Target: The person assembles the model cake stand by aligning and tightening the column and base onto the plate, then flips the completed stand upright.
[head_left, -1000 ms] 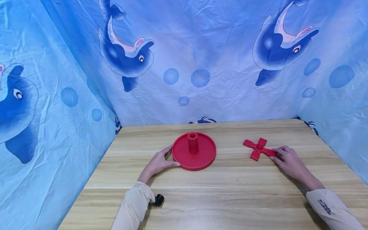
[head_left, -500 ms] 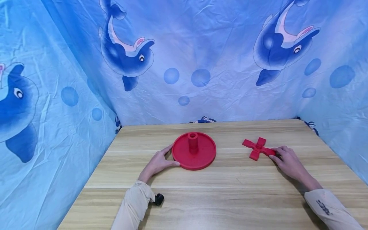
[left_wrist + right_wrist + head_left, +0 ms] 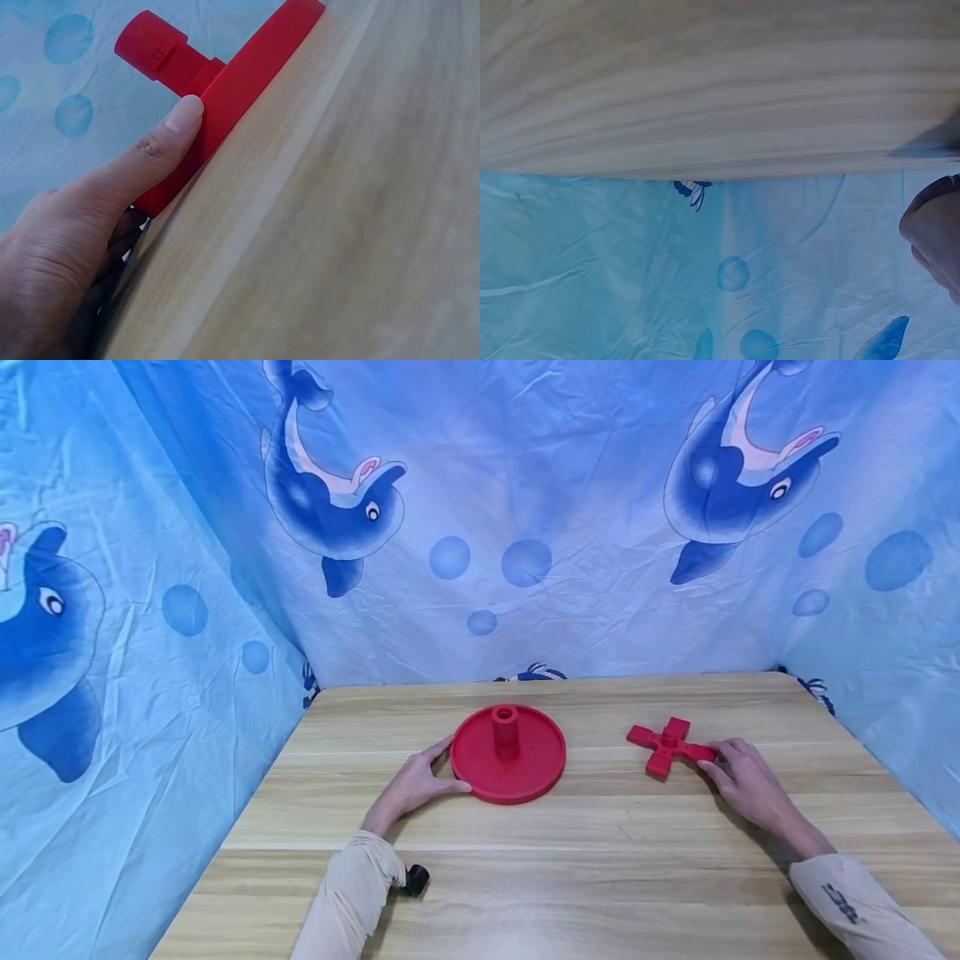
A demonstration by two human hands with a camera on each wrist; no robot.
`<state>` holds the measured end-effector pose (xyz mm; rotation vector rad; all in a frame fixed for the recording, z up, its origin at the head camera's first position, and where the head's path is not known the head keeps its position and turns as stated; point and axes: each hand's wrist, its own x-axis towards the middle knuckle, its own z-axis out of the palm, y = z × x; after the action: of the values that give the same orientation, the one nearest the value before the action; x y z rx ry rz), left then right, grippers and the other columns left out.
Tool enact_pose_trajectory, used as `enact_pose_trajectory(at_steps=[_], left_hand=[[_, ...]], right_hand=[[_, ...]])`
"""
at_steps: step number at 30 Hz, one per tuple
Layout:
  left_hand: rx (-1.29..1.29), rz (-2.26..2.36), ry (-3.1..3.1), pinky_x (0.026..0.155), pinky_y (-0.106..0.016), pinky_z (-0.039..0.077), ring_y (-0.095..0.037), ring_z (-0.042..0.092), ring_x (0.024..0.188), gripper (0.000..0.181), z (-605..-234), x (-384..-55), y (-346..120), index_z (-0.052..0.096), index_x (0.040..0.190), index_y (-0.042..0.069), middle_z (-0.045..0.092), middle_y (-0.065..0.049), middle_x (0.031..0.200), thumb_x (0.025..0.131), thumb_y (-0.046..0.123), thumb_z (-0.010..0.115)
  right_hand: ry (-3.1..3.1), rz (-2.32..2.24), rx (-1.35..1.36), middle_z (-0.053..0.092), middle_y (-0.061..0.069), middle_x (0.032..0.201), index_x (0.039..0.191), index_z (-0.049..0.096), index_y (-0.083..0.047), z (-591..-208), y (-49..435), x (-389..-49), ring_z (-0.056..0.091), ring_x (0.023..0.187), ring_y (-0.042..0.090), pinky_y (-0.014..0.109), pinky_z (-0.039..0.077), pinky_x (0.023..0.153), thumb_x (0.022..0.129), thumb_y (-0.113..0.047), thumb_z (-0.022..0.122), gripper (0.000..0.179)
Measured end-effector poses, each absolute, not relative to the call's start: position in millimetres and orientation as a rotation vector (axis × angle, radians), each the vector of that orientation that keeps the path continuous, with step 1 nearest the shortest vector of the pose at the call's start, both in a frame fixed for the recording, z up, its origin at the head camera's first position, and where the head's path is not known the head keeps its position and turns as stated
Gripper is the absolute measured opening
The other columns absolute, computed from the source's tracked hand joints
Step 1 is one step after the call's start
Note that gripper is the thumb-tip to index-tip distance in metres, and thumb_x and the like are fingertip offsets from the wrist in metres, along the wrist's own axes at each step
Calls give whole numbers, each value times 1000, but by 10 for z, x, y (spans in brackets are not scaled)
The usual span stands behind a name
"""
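Observation:
A round red base (image 3: 480,777) with a raised rim lies on the wooden table, and a hollow post (image 3: 506,735) stands up from its middle. My left hand (image 3: 412,789) holds the base's left edge between thumb and fingers; the left wrist view shows the thumb (image 3: 161,146) against the rim (image 3: 240,90). Farther right, my right hand (image 3: 750,781) pinches one arm of a red cross-shaped piece (image 3: 670,748) with four flared arms and a small raised centre. In the right wrist view only part of the right hand (image 3: 937,232) shows, and the cross piece is hidden.
The wooden table (image 3: 525,868) ends at a blue dolphin-print curtain (image 3: 480,510) along the back and sides. A small black object (image 3: 416,880) sits at the left sleeve (image 3: 352,893).
My right hand has shifted slightly left with the cross-shaped piece, which now appears a little raised and tilted. My left hand stays on the base.

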<state>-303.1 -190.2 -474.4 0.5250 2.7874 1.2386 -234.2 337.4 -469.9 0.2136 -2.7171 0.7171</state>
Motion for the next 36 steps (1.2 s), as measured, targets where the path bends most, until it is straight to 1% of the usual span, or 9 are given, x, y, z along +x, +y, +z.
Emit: enact_pose_trajectory(at_steps=[5,8,13,19,25,31,36], left_hand=[[521,1246,2774,115,-53,38,-28,43,143,107,-4746,-3028,-1905,41,160,18,46,-8,158,73,55,92],[524,1244,2773,115,-53,38,-29,40,145,107,-4744,-3029,-1905,41,161,18,45,-8,159,73,55,91],[523,1242,2779,115,-53,38,-30,41,144,107,-4746,-3022,-1910,41,160,19,46,-8,158,73,54,92],[526,1250,2771,115,-54,38,-30,41,145,107,-4751,-3021,-1909,41,161,20,46,-8,158,73,54,92],[533,1239,2780,115,-54,38,-30,42,144,106,-4746,-3024,-1909,42,160,19,47,-8,158,73,54,92],[537,1245,2779,113,-54,40,-30,44,143,107,-4726,-3006,-1902,41,161,17,48,-9,157,73,53,92],[540,1240,2793,113,-55,41,-31,44,142,107,-4720,-2998,-1899,42,160,16,48,-10,157,73,54,92]], right_hand=[[-2708,733,234,51,32,117,129,56,19,-4659,3357,-2335,47,102,43,62,48,83,101,-8,67,41],[-2690,745,259,51,30,118,130,56,18,-4625,3341,-2336,47,103,43,63,48,83,101,-10,67,42],[-2644,776,300,52,29,118,131,57,16,-4567,3273,-2346,48,105,42,63,49,84,100,-11,69,43],[-2594,785,331,55,29,116,130,58,17,-4508,3166,-2348,51,101,40,53,49,78,98,-7,71,42],[-2587,840,319,55,27,116,132,58,16,-4462,3066,-2360,51,102,38,48,47,77,100,-8,69,41],[-2573,886,312,55,27,116,132,58,15,-4430,2962,-2400,50,103,38,49,44,81,100,-8,69,41],[-2540,898,339,56,27,114,130,59,16,-4414,2879,-2433,51,102,39,49,44,81,100,-7,70,39]])
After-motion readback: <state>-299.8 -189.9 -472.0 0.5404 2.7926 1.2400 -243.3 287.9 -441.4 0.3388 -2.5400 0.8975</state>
